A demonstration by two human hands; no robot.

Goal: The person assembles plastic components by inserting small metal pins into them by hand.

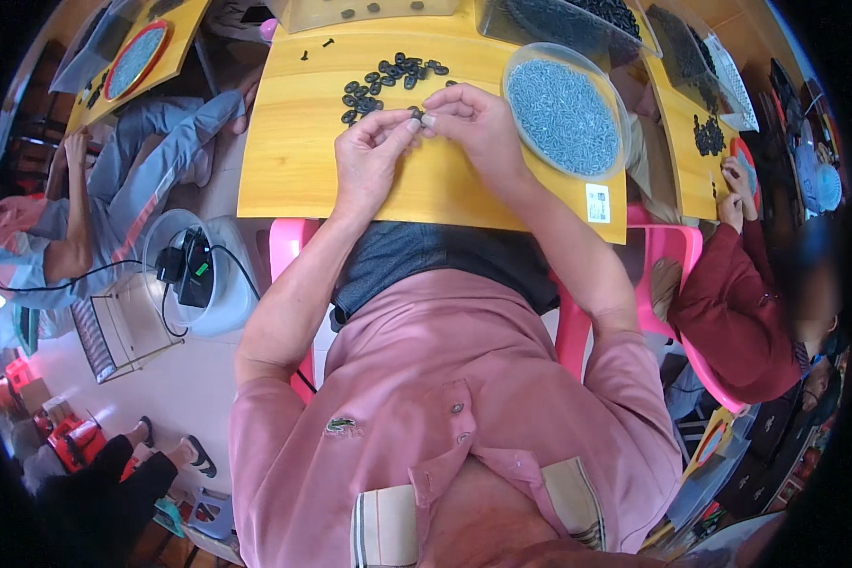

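Note:
My left hand [369, 156] and my right hand [478, 123] meet over the yellow table [289, 156], fingertips almost touching. Between them is a small dark part [416, 112], pinched by thumb and finger on both sides and mostly covered. Just beyond my hands lies a loose heap of small black oval parts [410, 82], which seem to have holes. To the right of my right hand, a round clear tub [509, 80] holds many small silvery screws [566, 118]. Two small black screw-like pieces [305, 55] lie apart at the far left.
Clear bins stand along the table's far edge, one with black parts [606, 14]. A white label [598, 203] is stuck at the near right corner. Co-workers sit at yellow tables left [95, 204] and right [729, 293]. A white bucket [175, 227] with a black device stands at lower left.

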